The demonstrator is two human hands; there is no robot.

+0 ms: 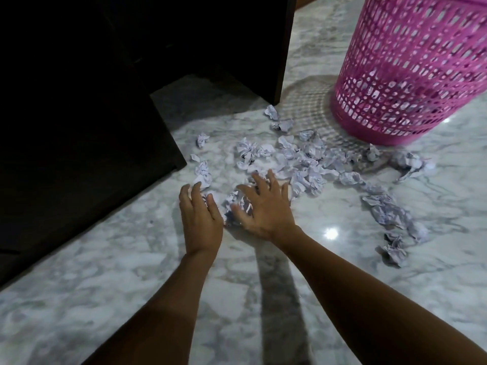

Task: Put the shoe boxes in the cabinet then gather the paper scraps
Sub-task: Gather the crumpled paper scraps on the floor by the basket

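Dark brown wood makes up the one cabinet (79, 127), which fills the upper left of the frame; its inside is too black to make out. It stands on a grey-veined white marble floor (131, 272). Two bare hands reach in from the bottom edge to the centre. The left hand (201, 219) stands on its edge, fingers straight and close together, cupped against a crumpled scrap. The right hand (266, 209) lies palm down with fingers spread wide, pressing on the nearest scraps. One wad (235, 204) sits squeezed between the two hands. Crumpled white paper scraps (303, 164) lie strewn from the centre to the right edge, more than twenty, overlapping too much for an exact count. They carry dark ink marks, none readable. One pink perforated plastic basket (411, 75) stands upright at the upper right, scraps just beside its base.
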